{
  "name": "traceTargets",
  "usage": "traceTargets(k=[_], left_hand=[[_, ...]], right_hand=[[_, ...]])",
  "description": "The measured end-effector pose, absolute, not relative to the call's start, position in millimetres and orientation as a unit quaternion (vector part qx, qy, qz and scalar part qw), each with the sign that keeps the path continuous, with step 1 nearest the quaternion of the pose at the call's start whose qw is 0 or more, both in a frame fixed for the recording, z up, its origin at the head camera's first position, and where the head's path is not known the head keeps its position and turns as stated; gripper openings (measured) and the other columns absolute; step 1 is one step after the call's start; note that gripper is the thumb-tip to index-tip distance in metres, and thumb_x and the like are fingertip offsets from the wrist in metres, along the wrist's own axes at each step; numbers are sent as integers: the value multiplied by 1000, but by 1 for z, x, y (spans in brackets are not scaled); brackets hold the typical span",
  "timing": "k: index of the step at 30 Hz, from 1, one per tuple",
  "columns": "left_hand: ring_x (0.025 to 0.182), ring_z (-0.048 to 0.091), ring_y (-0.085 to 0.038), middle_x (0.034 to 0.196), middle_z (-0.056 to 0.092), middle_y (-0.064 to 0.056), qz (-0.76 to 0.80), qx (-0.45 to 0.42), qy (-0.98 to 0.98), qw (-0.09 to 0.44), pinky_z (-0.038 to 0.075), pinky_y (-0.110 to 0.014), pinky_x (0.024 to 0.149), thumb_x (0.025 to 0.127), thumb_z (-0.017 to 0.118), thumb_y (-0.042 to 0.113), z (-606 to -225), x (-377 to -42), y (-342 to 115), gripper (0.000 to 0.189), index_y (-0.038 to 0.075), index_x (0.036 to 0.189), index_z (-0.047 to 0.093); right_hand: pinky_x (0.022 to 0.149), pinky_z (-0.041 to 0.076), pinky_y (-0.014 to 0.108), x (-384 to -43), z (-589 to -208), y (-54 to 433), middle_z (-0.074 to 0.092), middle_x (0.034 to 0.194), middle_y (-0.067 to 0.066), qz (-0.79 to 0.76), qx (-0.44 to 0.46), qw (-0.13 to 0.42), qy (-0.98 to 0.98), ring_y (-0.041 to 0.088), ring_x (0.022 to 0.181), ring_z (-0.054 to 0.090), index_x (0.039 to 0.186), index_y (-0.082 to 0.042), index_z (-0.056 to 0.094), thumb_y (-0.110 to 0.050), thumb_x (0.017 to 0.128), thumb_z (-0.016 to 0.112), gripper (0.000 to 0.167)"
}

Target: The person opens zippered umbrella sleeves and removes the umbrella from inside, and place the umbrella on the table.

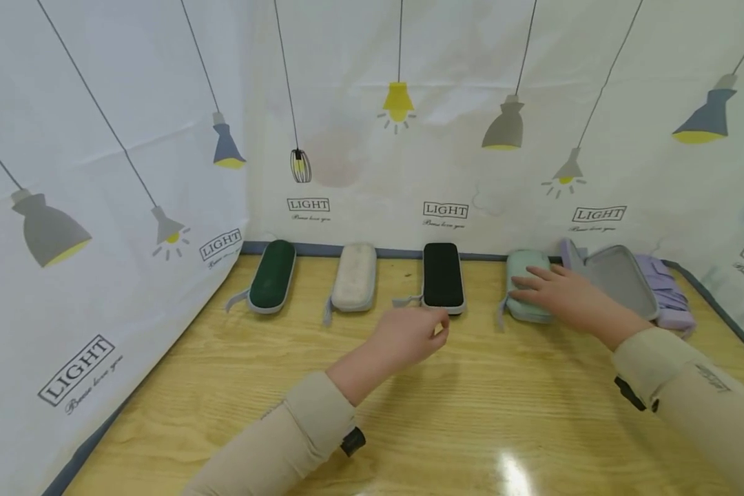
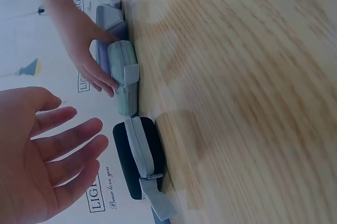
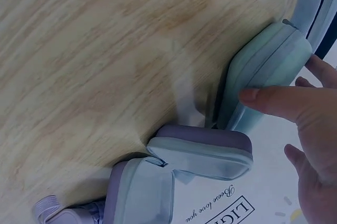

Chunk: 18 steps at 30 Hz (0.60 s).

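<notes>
My right hand (image 1: 561, 296) grips a mint green zip case (image 1: 523, 265) across its width, with the thumb (image 3: 268, 100) on the zipped side and the fingers reaching over to the other side. The case lies on the table. Just right of that hand, a lavender case with a grey lining (image 1: 620, 275) lies unzipped and spread apart. My left hand (image 1: 409, 335) hovers in front of a black zip case (image 1: 443, 274), palm empty and fingers loosely curled, as the left wrist view (image 2: 52, 150) shows.
A white zip case (image 1: 355, 275) and a dark green one (image 1: 273, 275) lie farther left in the row. At the right end sits a lavender folded compact umbrella (image 1: 663, 289). Lamp-printed cloth (image 1: 359, 207) rises behind the wooden table (image 1: 471, 413) and at both sides.
</notes>
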<state>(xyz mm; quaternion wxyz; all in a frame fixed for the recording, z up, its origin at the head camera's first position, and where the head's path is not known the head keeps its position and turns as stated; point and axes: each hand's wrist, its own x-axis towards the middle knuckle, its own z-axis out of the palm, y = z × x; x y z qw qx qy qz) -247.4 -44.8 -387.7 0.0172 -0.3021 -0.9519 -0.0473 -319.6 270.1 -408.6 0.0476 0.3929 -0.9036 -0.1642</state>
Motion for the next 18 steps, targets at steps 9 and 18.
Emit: traceTargets(k=[9, 18], left_hand=[[50, 46, -1, 59, 52, 14, -36, -315, -948, 33, 36, -22, 43, 101, 53, 33, -390, -243, -41, 19, 23, 112, 66], [59, 52, -1, 71, 60, 14, -82, -318, -944, -14, 40, -22, 49, 101, 54, 32, -398, -246, -26, 20, 21, 112, 66]], right_hand=[[101, 35, 60, -320, -401, 253, 44, 147, 14, -143, 374, -13, -916, 42, 131, 40, 136, -10, 58, 20, 80, 66, 65], [95, 44, 52, -309, -393, 233, 57, 134, 15, -112, 416, -45, -901, 40, 118, 54, 130, -5, 61, 12, 71, 80, 65]])
